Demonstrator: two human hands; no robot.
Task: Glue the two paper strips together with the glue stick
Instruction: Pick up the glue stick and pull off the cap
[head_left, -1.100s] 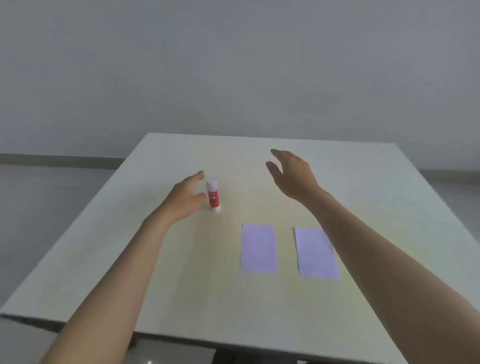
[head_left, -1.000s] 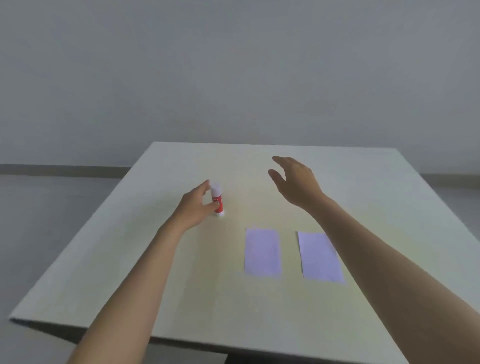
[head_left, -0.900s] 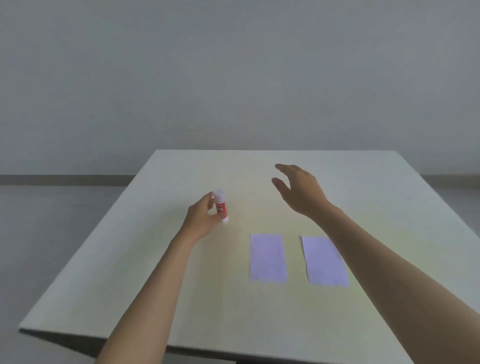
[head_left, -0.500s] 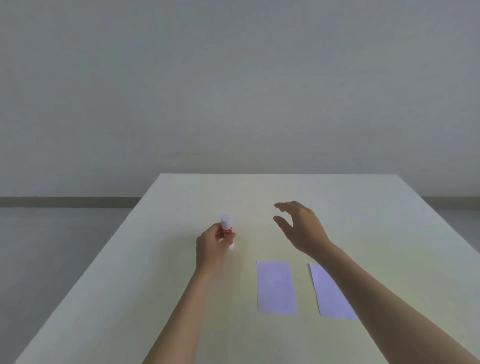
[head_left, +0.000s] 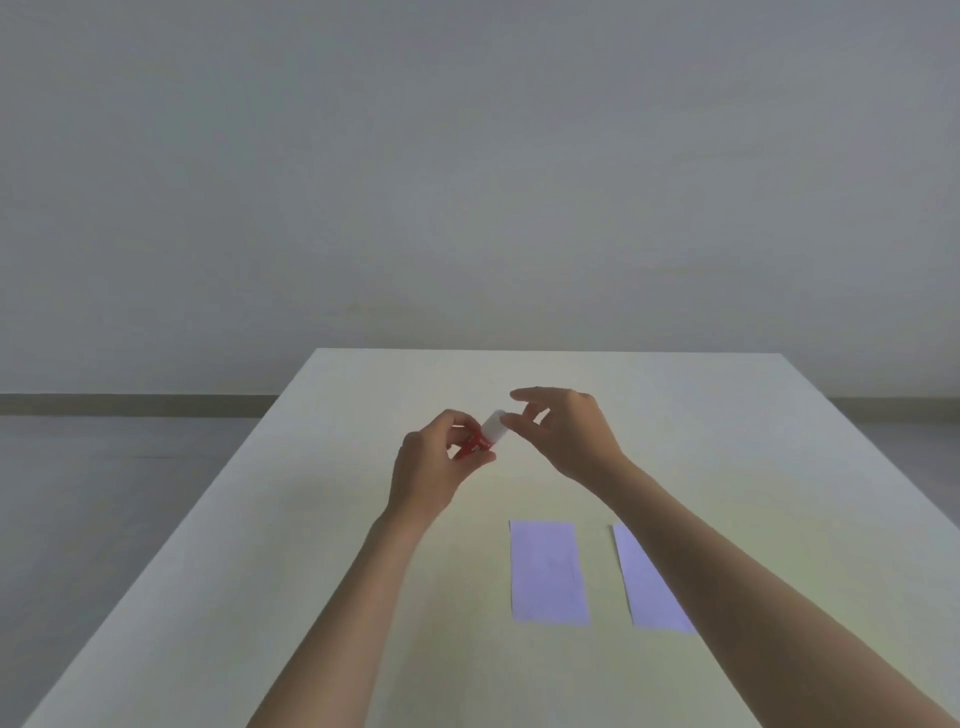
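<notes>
My left hand (head_left: 434, 467) grips the red body of a glue stick (head_left: 480, 439) and holds it tilted above the table, white cap pointing up and right. The fingers of my right hand (head_left: 566, 439) are spread, with the fingertips right at the white cap; whether they pinch it is unclear. Two pale purple paper strips lie flat side by side nearer to me: the left strip (head_left: 548, 571) is fully visible, while the right strip (head_left: 649, 587) is partly hidden under my right forearm.
The pale table (head_left: 311, 545) stretches from the near edge to a far edge below a plain grey wall. Grey floor shows past the table's left edge.
My left hand closed on the glue stick, lifted it off the table and tilted it. My right hand moved left to the cap. The camera view tipped upward.
</notes>
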